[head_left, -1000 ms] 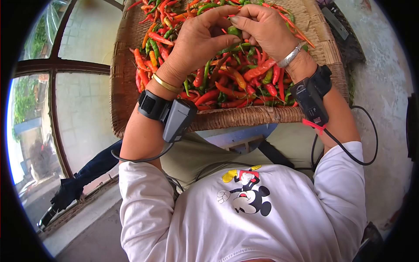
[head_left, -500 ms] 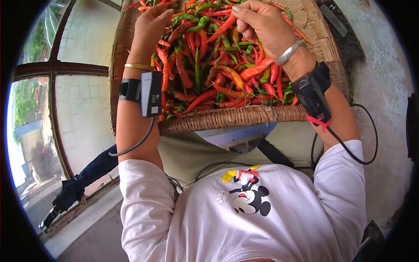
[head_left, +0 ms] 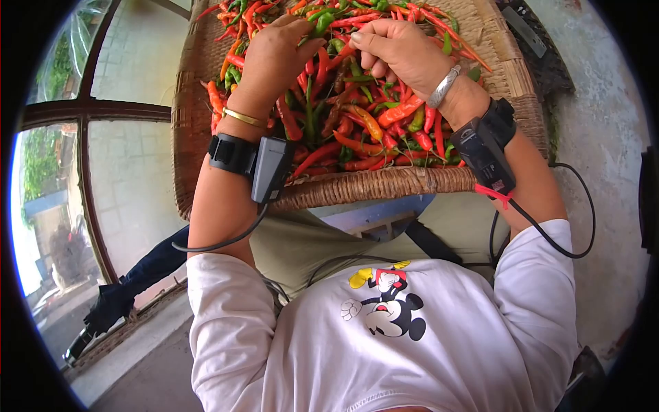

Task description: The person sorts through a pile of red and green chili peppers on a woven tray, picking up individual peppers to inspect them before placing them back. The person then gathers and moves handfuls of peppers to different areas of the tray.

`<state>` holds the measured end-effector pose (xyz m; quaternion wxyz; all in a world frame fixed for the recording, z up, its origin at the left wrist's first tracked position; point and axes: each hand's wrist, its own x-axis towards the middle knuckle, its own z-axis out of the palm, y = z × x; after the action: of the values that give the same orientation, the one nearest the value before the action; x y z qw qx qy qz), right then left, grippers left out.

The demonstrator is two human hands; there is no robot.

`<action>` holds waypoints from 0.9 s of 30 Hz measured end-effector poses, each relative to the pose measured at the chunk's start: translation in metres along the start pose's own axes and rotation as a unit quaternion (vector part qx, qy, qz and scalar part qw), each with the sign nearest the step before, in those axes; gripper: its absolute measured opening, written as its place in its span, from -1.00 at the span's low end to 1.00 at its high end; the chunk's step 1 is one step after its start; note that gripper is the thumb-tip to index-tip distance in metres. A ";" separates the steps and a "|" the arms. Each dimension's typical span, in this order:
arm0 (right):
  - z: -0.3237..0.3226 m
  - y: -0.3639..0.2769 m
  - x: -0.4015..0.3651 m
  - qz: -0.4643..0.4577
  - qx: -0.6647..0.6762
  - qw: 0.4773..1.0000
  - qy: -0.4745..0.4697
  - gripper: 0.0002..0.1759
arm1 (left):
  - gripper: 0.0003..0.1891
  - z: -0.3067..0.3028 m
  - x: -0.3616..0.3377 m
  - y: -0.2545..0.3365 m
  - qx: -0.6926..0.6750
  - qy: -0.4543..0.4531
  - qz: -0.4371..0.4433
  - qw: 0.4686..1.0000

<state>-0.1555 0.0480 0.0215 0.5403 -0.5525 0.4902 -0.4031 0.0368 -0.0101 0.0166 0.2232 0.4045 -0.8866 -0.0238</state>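
Red, orange and green chili peppers [head_left: 364, 127] fill a shallow woven basket [head_left: 371, 187] in front of me. Over the left half of the heap, my left hand [head_left: 278, 58] is bent, its thumb and fingers closed around a green chili pepper [head_left: 321, 26]. My right hand [head_left: 401, 51] is closed in a pinch just to the right of it, with a red chili pepper [head_left: 340, 56] at the thumb and fingertips, pointing down and left. Both hands are close together, low over the peppers.
The basket's near rim lies above my lap. A glazed window frame [head_left: 86, 110] stands on the left, with a dark folded umbrella [head_left: 137, 275] leaning below. Cables [head_left: 583, 226] run from the devices on my forearms. A dark object [head_left: 532, 38] lies beyond the basket's right side.
My left hand has moved right and toward me, to the green chili pepper beside my right hand. My right hand has shifted slightly left and down with the red chili pepper.
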 end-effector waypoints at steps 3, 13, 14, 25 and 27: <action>0.003 0.004 0.003 -0.023 0.059 0.998 0.016 -0.73 | -0.78 -0.010 0.001 0.021 -0.115 0.053 0.010 0.992; 0.002 -0.021 -0.006 -0.052 0.165 0.982 0.075 -0.79 | -0.76 -0.022 -0.007 0.041 -0.520 -0.137 -0.147 0.830; -0.002 -0.016 -0.004 -0.061 0.128 0.987 0.071 -0.79 | -0.75 -0.024 -0.007 0.039 -0.518 -0.168 -0.159 0.823; -0.010 0.014 0.009 -0.053 0.175 0.982 0.053 -0.64 | -0.60 -0.031 0.012 -0.016 -0.693 0.122 -0.278 0.654; -0.009 0.014 0.010 -0.044 0.169 0.984 0.042 -0.65 | -0.61 -0.030 0.008 -0.031 -0.664 0.089 -0.295 0.681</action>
<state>-0.1638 0.0370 0.0073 0.5864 -0.4568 0.4126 -0.5266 0.0667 -0.0324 0.0400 0.4929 0.3913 -0.4487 -0.6346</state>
